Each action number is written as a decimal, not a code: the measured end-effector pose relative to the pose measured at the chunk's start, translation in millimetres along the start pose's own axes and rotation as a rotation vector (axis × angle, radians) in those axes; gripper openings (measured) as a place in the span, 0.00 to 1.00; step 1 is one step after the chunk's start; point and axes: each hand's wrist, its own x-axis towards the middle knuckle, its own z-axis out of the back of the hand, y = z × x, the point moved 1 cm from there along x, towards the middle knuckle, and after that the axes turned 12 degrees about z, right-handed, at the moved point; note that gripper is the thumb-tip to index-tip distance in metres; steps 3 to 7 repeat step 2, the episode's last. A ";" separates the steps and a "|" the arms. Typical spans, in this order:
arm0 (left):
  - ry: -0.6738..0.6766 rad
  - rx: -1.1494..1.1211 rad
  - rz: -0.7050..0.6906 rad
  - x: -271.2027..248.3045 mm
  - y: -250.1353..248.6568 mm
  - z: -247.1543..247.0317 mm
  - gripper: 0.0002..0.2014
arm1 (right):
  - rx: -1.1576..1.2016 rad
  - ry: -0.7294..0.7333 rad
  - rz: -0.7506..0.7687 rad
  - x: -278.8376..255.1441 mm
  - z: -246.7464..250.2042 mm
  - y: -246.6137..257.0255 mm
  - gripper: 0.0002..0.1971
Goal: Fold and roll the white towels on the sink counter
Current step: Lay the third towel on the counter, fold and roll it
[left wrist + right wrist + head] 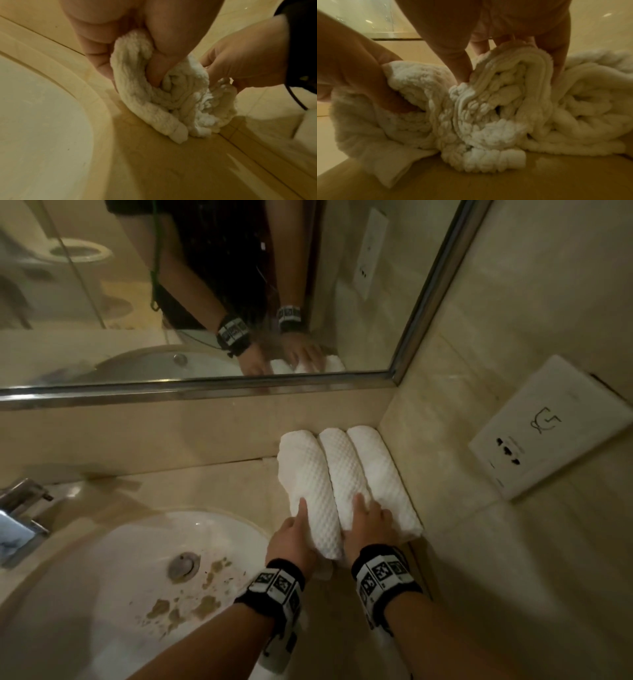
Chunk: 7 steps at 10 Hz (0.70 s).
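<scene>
Hands: left hand [291, 539] grips left towel roll [310, 487]; right hand [368, 525] grips middle roll [346, 470].

Head view: from above, facing steeply down at counter [212, 484], mirror [205, 285] ahead. Wrist views: low over counter, very close, facing towel [154, 102] ends from left and right. Shared: towel ends, both hands.

white waffle-textured towels [329, 481], beige counter [212, 487], b/w checkered wristbands [383, 573]
</scene>
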 end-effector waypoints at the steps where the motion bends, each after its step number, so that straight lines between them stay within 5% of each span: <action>1: 0.141 0.072 0.003 -7.4 -6.0 15.5 0.47 | 0.027 0.016 -0.003 -3.0 6.1 3.6 0.38; 7: 0.209 0.047 -0.003 -24.4 -1.9 32.2 0.47 | 0.078 0.027 0.000 -11.4 17.0 -3.9 0.38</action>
